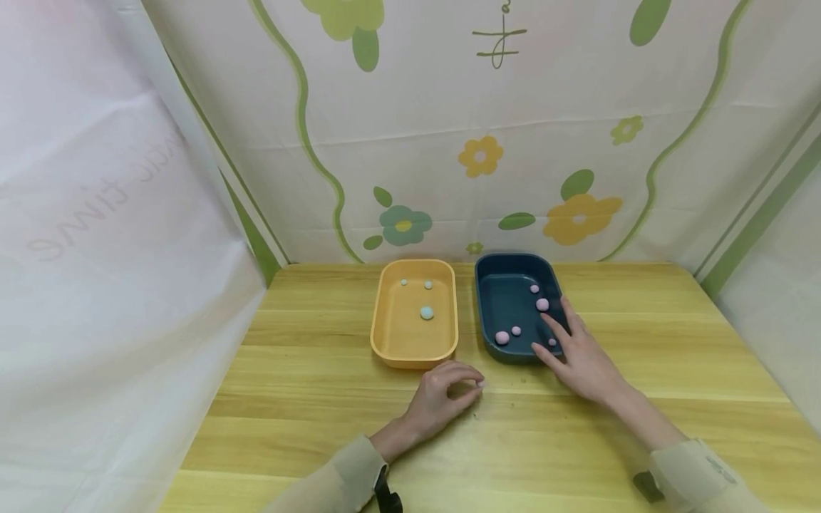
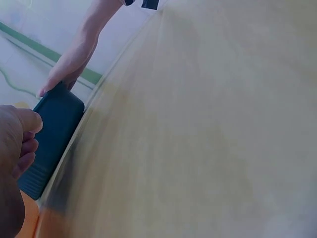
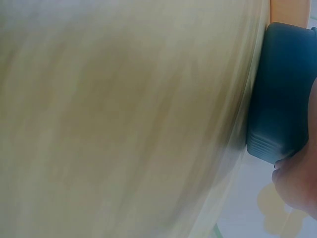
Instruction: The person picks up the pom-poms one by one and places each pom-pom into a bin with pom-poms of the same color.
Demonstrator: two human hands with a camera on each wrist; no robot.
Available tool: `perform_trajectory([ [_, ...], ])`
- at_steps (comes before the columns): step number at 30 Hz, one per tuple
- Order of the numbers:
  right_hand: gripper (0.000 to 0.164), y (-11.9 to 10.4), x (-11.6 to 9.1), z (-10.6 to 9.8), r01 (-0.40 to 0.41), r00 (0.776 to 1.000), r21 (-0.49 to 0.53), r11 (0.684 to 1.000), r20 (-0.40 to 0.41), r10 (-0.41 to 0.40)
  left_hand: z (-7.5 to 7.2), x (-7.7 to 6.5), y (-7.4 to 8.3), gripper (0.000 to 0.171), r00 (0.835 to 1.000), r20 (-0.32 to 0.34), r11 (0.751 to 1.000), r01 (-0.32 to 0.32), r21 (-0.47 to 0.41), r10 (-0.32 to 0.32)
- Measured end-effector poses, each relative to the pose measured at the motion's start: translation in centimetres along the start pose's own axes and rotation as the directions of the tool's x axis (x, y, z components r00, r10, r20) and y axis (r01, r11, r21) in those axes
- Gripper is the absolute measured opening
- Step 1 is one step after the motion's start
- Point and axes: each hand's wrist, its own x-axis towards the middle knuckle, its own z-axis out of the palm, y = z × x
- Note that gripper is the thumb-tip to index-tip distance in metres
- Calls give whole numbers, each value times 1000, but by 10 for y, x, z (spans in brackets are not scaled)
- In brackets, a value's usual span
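In the head view my left hand (image 1: 441,399) is in front of the two trays, low over the table, and pinches a small pale ball (image 1: 480,383) between thumb and forefinger. My right hand (image 1: 586,360) reaches over the right rim of a dark blue tray (image 1: 485,285), its fingers spread above the inside. Several pink balls of different sizes lie in that tray; a larger pink ball (image 1: 542,305) is near the fingertips, and a tiny pink ball (image 1: 552,343) shows between thumb and forefinger. Both wrist views show the blue tray's outer side.
Left of the blue tray stands a yellow-orange tray (image 1: 385,335) holding pale blue balls, the biggest a light blue ball (image 1: 426,313). A flower-printed white cloth (image 1: 436,164) hangs behind the wooden table (image 1: 301,399), with more white cloth at both sides.
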Motion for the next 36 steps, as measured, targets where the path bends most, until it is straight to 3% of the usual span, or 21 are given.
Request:
perform_trajectory([
  [17, 80, -1, -1, -1, 1, 1000, 1, 1000, -2, -1, -1, 13, 4, 17, 986, -83, 989, -143, 31, 145],
  [28, 80, -2, 0, -1, 2, 1000, -3, 1000, -2, -2, 1, 23, 7, 16, 973, -108, 979, -199, 44, 202],
  [36, 80, -1, -1, -1, 6, 1000, -8, 1000, -10, -6, 4, 29, 9, 18, 971, -116, 977, -207, 40, 211],
])
